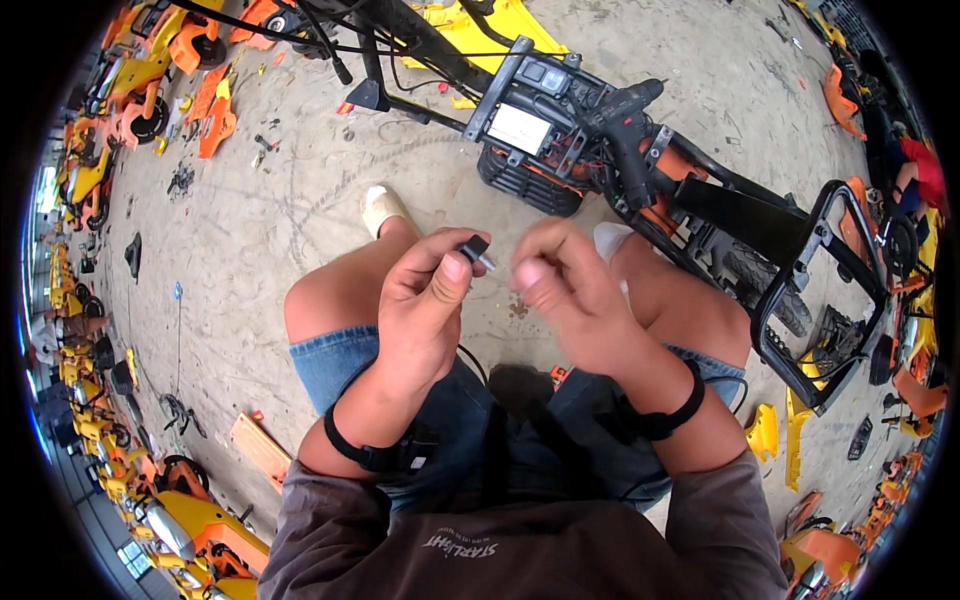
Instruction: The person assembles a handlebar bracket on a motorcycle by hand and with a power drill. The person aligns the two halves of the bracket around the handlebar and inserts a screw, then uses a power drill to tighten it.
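Note:
Between the thumb and fingers of my left hand (428,300) is a small black piece with a silver metal tip (474,248); its exact kind is not plain. The metal tip points toward my right hand (575,290), a short gap away. My right hand is closed, thumb against the curled fingers, slightly blurred; whatever it may hold is hidden. Beyond both hands, a black cordless drill (628,135) rests on the stripped frame of a two-wheeler (575,85), beside a white-labelled box (519,129).
Orange and yellow body panels (215,125) lie on the concrete floor (250,235). Rows of yellow and orange two-wheelers (90,185) line the left side. A black tubular loop (765,325) juts out at right. Another person in red (922,172) is at the far right.

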Demonstrator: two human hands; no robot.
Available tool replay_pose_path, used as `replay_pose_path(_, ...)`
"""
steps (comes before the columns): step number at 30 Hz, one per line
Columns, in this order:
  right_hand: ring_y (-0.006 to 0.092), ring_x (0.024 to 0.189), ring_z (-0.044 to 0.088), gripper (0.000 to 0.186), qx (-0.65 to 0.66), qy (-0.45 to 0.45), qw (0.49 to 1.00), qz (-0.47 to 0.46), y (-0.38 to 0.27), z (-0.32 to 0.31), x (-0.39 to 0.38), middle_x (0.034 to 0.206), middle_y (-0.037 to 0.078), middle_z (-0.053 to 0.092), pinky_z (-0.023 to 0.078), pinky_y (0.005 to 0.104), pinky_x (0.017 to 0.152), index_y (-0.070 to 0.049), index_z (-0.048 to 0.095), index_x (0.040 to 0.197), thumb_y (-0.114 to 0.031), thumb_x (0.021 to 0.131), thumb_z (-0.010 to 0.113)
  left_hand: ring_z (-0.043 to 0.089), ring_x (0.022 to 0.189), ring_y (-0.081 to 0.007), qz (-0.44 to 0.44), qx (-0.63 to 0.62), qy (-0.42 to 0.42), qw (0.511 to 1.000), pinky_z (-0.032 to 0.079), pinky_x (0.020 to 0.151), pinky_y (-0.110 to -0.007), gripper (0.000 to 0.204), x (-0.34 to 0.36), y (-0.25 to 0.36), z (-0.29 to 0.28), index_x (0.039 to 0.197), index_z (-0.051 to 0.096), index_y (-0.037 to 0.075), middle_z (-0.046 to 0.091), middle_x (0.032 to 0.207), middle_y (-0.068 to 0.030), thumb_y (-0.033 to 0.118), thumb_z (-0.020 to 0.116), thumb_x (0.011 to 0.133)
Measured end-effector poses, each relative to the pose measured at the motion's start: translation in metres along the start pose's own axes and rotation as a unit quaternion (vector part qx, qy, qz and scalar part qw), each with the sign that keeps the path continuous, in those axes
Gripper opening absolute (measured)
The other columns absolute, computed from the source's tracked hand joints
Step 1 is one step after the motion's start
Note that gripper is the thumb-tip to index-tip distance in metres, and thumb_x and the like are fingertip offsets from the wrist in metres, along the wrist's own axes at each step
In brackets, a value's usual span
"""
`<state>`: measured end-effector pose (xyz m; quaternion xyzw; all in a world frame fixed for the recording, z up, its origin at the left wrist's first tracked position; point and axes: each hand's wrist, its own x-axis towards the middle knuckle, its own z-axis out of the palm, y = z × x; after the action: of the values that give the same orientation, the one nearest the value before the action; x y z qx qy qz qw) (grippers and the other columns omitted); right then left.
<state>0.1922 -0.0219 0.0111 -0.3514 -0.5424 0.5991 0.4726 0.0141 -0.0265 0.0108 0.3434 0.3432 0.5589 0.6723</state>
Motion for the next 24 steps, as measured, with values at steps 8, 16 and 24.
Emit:
replay_pose_path(8, 0.0215, 0.068, 0.059, 0.027, -0.225, 0.037, 0.970, -0.083, -0.001, 0.002, 0.001, 0.077, 0.008, 0.058, 0.047, 0.0310, 0.059, -0.004, 0.059, 0.094, -0.023, 0.083, 0.075, 0.058, 0.098, -0.0153, -0.021, 0.079, -0.016, 0.997, 0.047, 0.088, -0.029, 0.024, 0.002, -0.005, 0.005, 0.110, 0.063, -0.003, 0.061, 0.106, -0.0066, 0.011, 0.066, 0.091)
replay_pose_path(16, 0.0130, 0.061, 0.057, 0.018, -0.058, 0.037, 0.997, 0.031, -0.003, 0.001, 0.008, 0.072, 0.005, 0.063, 0.045, 0.0276, 0.056, 0.000, 0.062, 0.085, -0.016, 0.090, 0.067, 0.055, 0.107, -0.0202, -0.119, 0.060, -0.100, 0.986, 0.043, 0.094, -0.033, 0.033, 0.025, 0.000, -0.023, 0.114, 0.061, -0.007, 0.060, 0.112, -0.0091, 0.017, 0.065, 0.092)
replay_pose_path(24, 0.0069, 0.062, 0.055, 0.023, 0.073, 0.107, 0.990, 0.059, -0.002, -0.012, 0.013, 0.073, 0.002, 0.062, 0.044, 0.0221, 0.057, -0.003, 0.061, 0.082, -0.022, 0.095, 0.062, 0.058, 0.090, -0.0108, 0.223, 0.190, 0.155, 0.943, 0.045, 0.082, -0.025, 0.019, 0.010, 0.105, -0.026, 0.110, 0.063, 0.004, 0.063, 0.096, -0.0024, 0.003, 0.060, 0.091)
